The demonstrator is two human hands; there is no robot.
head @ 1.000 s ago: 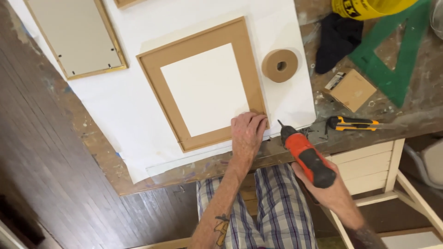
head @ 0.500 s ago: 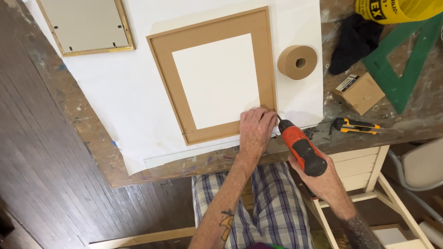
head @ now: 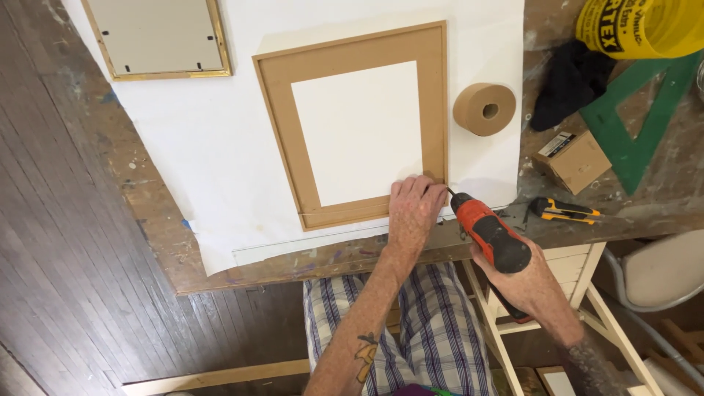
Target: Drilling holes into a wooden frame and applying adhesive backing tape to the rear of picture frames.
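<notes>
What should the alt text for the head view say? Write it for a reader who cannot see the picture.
Seen from above, a person's left hand presses on the near right corner of a brown picture frame lying on white paper, while the right hand holds a red and black power drill with its tip at that corner. A tape roll, small cardboard box and utility knife lie to the right on the workbench.

frame [head: 352, 55]: matt brown board | drill [head: 490, 233]: glossy orange plastic | table [head: 660, 198]: rough wood
</notes>
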